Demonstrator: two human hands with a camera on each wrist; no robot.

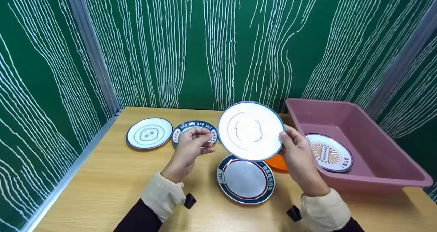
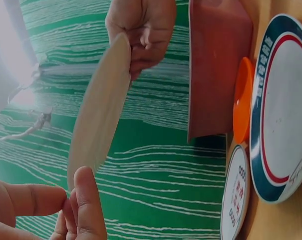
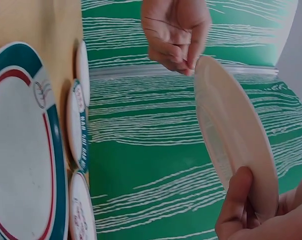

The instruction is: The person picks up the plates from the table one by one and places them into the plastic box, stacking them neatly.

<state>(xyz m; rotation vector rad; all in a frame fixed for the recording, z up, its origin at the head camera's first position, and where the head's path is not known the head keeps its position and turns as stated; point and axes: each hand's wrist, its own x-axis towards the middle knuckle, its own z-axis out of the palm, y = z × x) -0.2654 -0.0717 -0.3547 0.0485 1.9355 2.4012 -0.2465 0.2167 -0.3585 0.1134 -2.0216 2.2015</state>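
Observation:
My right hand [image 1: 300, 157] holds a white plate [image 1: 251, 131] with a thin blue rim by its right edge, thumb on the near face. The plate is raised off the table and tilted up. Just left of its rim is my left hand [image 1: 189, 153], fingers curled and thumb against the fingertips; in the head view nothing shows between them and the rim stands slightly apart. Below the raised plate, a larger plate [image 1: 245, 180] with a dark green border and red ring lies on the table. Behind it an orange dish [image 1: 278, 162] is partly hidden.
A white plate [image 1: 149, 133] with a blue rim lies at the back left, beside a dark-bordered lettered plate [image 1: 194, 124] partly behind my left hand. On the right stands a pink basin [image 1: 379, 150] with a sunburst-patterned plate [image 1: 329, 153] inside. Green, white-streaked walls [image 1: 194, 47] enclose the table [image 1: 102, 184].

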